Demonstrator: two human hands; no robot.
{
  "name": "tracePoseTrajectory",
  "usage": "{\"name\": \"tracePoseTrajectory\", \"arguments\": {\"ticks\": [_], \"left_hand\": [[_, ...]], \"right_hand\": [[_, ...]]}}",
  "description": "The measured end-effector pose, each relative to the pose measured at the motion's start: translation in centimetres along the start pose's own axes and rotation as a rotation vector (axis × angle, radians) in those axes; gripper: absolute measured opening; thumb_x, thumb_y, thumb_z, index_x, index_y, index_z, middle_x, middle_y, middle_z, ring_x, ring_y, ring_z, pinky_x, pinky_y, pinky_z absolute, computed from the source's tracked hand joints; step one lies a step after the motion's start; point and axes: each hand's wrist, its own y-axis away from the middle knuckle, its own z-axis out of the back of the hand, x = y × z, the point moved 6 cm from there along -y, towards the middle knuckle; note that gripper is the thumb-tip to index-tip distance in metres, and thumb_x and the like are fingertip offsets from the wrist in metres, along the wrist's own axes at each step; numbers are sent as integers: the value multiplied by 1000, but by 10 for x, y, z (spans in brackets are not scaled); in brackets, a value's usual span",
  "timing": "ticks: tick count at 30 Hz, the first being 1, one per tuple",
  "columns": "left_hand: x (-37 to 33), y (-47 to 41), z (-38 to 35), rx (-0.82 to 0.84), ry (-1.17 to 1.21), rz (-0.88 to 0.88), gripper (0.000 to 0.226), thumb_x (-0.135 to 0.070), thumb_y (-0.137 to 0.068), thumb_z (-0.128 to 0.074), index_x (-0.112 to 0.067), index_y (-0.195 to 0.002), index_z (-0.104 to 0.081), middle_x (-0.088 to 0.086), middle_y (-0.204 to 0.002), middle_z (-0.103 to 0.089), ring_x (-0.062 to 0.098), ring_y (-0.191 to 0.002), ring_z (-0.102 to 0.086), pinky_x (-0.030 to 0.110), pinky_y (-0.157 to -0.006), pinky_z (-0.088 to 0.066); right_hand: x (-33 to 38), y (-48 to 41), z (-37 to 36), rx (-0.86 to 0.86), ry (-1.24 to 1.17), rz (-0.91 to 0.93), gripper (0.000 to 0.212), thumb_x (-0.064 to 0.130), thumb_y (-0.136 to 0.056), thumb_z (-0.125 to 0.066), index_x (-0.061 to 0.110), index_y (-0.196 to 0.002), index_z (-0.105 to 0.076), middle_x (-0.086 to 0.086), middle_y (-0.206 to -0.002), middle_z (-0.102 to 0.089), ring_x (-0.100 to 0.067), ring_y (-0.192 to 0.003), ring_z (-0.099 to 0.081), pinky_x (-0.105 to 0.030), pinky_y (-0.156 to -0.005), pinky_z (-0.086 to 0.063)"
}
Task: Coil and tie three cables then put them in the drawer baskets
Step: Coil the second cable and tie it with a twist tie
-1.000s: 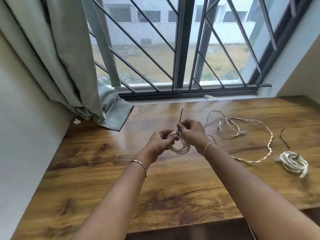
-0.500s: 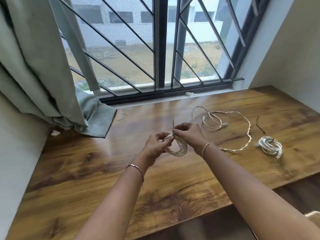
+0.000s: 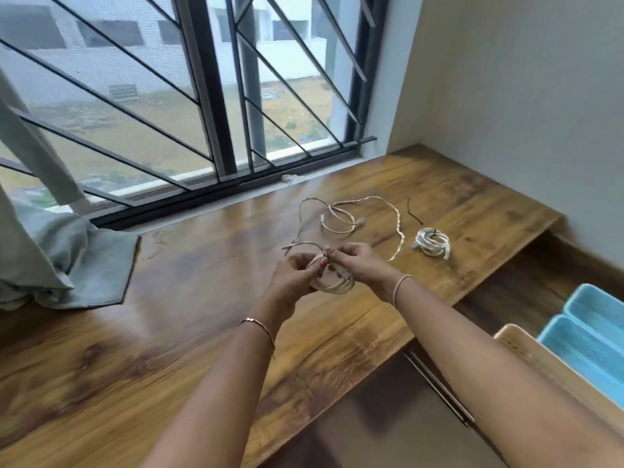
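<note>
Both hands hold a coiled white cable [image 3: 332, 285] above the wooden desk [image 3: 189, 332]. My left hand [image 3: 297, 271] grips the coil's left side. My right hand [image 3: 354, 265] pinches a dark twist tie at the coil's top. Behind them a loose white cable [image 3: 341, 217] sprawls on the desk. To the right lies a tied white coil [image 3: 432, 243] with a dark tie [image 3: 414, 216] beside it. At the lower right an open drawer shows blue baskets [image 3: 587, 342] and a beige basket [image 3: 526, 352].
A barred window [image 3: 209, 96] runs behind the desk. A grey-green curtain [image 3: 57, 251] pools on the desk's left end. A white wall [image 3: 513, 113] closes the right side. The desk's front edge drops to the drawer at the right.
The view has swung to the right, bringing the drawer baskets into sight. The tie's upright end has been wound down onto the coil; both hands stay on it.
</note>
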Motion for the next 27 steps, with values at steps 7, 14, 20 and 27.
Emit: {"name": "tracePoseTrajectory", "arguments": {"ticks": [7, 14, 20, 27], "left_hand": [[4, -12, -53, 60, -8, 40, 22, -13, -89, -65, 1, -106, -66, 4, -75, -62, 1, -54, -59, 19, -53, -51], [4, -29, -122, 148, 43, 105, 34, -16, -86, -68, 5, -112, -61, 15, -91, -64, 18, -75, -62, 31, -72, -53], [4, -56, -187, 186, 33, 139, 25, -18, -89, -65, -5, -110, -62, 8, -92, -66, 18, -81, -61, 30, -74, -53], [7, -93, -235, 102, 27, 141, 2, -11, -91, -62, -12, -92, -63, 6, -84, -66, 15, -80, -62, 31, -79, -53]], "right_hand": [[-10, 20, 56, -64, -23, -18, 31, 27, -87, -67, 2, -105, -67, -12, -98, -72, -13, -86, -67, -22, -72, -53], [-28, 28, 120, -134, -284, -114, 22, 21, -87, -67, 7, -103, -63, -8, -90, -71, -14, -76, -69, -24, -64, -55], [-39, 28, 195, -279, -378, -135, 14, 17, -92, -61, 4, -94, -66, -2, -72, -69, -7, -54, -65, -18, -50, -51], [-60, 3, 273, -472, -436, -153, 11, 14, -93, -58, 8, -83, -58, -9, -80, -65, -13, -61, -64, -21, -55, -55]]}}
